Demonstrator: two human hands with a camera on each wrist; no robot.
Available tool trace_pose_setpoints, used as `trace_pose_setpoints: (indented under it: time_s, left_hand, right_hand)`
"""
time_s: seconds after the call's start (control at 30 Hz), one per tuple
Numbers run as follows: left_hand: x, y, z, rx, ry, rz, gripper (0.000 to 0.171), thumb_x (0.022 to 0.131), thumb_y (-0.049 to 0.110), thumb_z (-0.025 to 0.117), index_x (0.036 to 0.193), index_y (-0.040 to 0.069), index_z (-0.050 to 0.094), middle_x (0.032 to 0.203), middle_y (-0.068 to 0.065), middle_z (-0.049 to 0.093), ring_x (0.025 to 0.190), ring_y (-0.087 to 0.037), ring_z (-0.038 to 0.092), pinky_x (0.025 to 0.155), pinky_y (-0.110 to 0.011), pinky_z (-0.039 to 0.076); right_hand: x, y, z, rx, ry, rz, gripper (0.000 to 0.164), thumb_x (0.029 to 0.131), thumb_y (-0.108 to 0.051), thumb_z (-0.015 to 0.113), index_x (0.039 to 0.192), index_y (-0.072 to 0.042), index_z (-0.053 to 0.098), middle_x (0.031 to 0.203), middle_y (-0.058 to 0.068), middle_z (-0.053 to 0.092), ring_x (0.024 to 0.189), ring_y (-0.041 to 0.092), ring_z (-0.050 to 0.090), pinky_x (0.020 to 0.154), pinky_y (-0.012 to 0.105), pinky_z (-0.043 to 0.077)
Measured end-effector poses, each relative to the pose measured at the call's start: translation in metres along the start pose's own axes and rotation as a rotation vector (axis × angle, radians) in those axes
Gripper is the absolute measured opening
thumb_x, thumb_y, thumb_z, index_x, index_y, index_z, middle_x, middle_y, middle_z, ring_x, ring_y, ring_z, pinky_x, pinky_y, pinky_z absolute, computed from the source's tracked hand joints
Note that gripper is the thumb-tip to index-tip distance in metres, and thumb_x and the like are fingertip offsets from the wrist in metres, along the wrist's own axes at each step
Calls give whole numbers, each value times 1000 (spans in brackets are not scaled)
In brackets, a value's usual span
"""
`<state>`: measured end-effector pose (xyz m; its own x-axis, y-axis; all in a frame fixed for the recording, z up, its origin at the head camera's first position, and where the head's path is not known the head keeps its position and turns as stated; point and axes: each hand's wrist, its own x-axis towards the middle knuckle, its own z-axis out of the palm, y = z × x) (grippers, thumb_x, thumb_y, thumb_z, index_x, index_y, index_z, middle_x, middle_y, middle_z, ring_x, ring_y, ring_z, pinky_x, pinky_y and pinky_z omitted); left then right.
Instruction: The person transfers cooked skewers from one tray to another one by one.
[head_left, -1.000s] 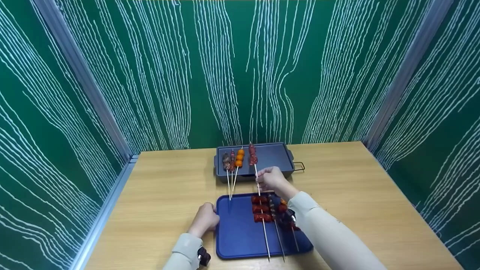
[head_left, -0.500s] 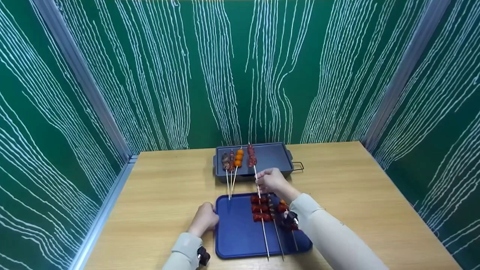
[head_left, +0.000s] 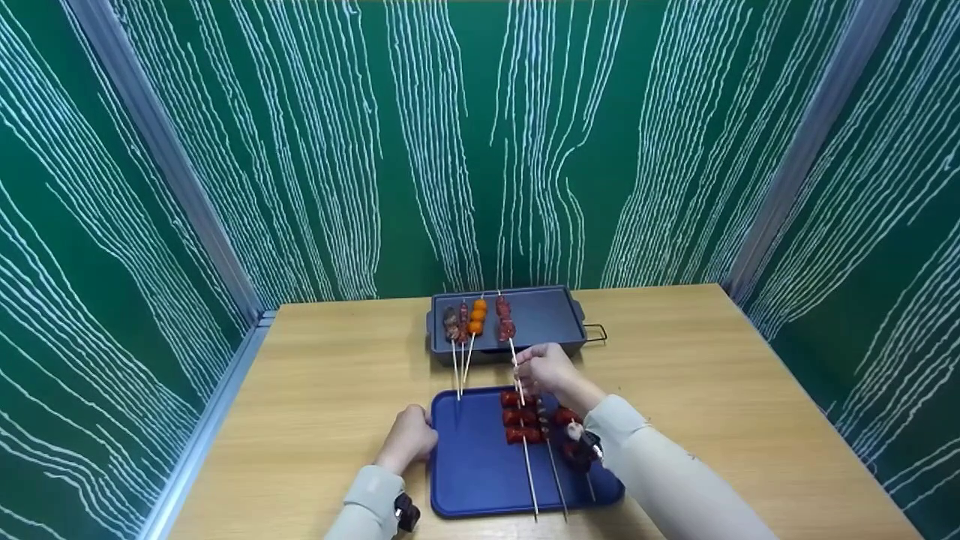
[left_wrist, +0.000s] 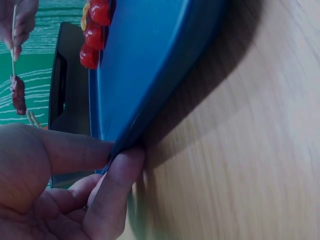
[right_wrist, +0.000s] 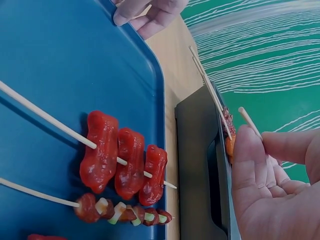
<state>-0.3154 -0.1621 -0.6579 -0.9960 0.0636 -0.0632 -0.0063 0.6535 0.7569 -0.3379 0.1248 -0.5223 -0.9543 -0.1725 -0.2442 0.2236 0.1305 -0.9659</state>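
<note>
My left hand (head_left: 409, 435) pinches the near-left rim of a blue tray (head_left: 476, 469), thumb and finger on either side of the edge in the left wrist view. With my right hand (head_left: 549, 371) I pinch the bare end of a wooden stick threaded with dark red meat, a meat skewer (head_left: 506, 328). Its meat overlaps the grey grill pan (head_left: 551, 311) in the head view. On the tray's right half lie a red sausage skewer (right_wrist: 131, 162), a skewer of meat with green and white pieces (right_wrist: 122, 212), and other skewers partly hidden under my right arm.
Left on the grill pan lie two meat skewers (head_left: 456, 324) and one with orange balls (head_left: 478, 316), sticks jutting over the near edge. A wire handle (head_left: 596, 332) sticks out at the pan's right. Green patterned walls (head_left: 480, 150) enclose the wooden table (head_left: 337, 375).
My right hand has drawn slightly back toward me and down, and the meat skewer has shifted with it. My left hand stays on the tray's rim.
</note>
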Motion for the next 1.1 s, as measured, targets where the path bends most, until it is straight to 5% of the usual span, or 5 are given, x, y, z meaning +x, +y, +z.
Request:
trace_pose_setpoints:
  time_s: [0.77,1.1]
  left_hand:
    - [7,-11,4,19,13,19,33,72,-5,50,62,24,37,61,8,36,50,-13,42,44,-27,31]
    - [3,-2,0,20,-11,-15,36,72,-5,46,59,26,31,58,12,27,47,-10,33,42,-26,26]
  right_hand:
    - [-13,6,1,-12,-13,-31,15,87,11,58,96,1,64,73,6,63,56,13,57,56,29,57]
    - [-20,10,0,22,-38,-17,15,88,11,57,99,3,64,72,3,61,57,12,59,54,26,56]
